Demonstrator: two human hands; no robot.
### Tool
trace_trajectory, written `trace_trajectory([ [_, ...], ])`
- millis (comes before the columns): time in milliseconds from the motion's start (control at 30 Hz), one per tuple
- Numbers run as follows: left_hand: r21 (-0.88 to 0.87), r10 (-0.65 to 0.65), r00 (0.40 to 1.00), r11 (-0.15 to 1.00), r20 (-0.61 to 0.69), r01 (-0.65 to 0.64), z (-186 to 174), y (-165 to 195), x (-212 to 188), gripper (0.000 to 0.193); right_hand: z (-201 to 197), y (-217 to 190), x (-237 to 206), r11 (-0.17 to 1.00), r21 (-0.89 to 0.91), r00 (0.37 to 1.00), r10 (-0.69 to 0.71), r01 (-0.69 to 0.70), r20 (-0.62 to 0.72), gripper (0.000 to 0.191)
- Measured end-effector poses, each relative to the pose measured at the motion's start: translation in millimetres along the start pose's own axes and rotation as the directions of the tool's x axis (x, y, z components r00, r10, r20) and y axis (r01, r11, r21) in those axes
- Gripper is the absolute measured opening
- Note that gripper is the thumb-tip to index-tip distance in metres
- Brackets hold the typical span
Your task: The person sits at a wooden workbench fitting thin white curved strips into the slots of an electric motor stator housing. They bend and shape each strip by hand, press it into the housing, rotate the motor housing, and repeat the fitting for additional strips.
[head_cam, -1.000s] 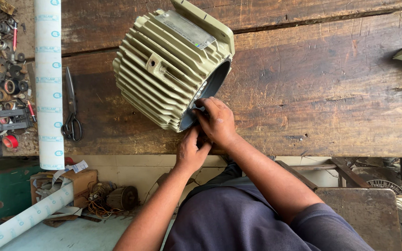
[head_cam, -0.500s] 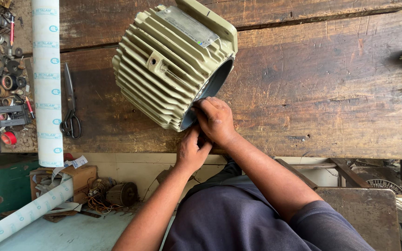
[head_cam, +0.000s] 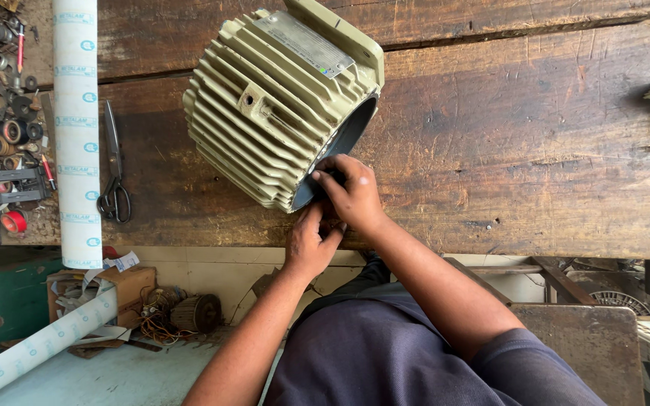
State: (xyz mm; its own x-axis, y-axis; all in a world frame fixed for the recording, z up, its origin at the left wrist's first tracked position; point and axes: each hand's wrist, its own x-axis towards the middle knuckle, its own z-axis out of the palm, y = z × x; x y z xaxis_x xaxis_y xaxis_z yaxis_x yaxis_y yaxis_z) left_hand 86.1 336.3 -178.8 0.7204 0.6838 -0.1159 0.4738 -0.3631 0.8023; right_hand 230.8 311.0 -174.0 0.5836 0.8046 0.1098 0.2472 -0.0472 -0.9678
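Observation:
A pale green finned motor housing [head_cam: 265,113] lies on its side on the wooden workbench [head_cam: 528,150], its open end facing me. My right hand [head_cam: 351,192] rests at the lower rim of that opening, fingers curled against the edge. Just beneath it, my left hand [head_cam: 310,240] reaches up to the same spot on the rim, fingers bent. Whatever small thing the fingers may pinch is hidden between the two hands.
A long white roll [head_cam: 77,135] of sheet material lies across the bench at left, black scissors [head_cam: 114,180] beside it. Small bearings, rings and tools [head_cam: 5,128] are scattered at the far left. Another white roll [head_cam: 31,349] and a small wound coil [head_cam: 193,312] sit below the bench.
The view has shifted slightly. Both hands stay at the lower rim of the housing, with only small finger movements.

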Motion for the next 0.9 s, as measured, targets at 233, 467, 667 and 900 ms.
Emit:
trace_trajectory([
  [233,-0.007,0.013,1.000,1.000,-0.017,-0.013,0.4,3.5,3.2,0.039,1.3,-6.1,2.7,0.993,-0.070,0.996,-0.092,0.091,-0.019,0.012],
  [467,0.021,0.008,1.000,1.000,-0.018,-0.007,0.2,10.1,7.1,0.039,-1.6,-6.7,5.4,0.969,-0.193,0.987,-0.159,0.152,-0.017,0.012],
  [667,0.046,0.048,0.998,0.998,-0.030,-0.047,1.4,12.9,8.7,0.042,-7.1,-7.3,8.8,0.957,-0.248,0.989,-0.148,0.149,0.021,0.010],
  [900,0.064,0.014,0.999,0.998,-0.029,-0.012,3.1,20.6,4.1,0.039,-13.0,-16.6,9.2,0.971,-0.224,0.996,-0.073,0.080,0.041,0.013],
])
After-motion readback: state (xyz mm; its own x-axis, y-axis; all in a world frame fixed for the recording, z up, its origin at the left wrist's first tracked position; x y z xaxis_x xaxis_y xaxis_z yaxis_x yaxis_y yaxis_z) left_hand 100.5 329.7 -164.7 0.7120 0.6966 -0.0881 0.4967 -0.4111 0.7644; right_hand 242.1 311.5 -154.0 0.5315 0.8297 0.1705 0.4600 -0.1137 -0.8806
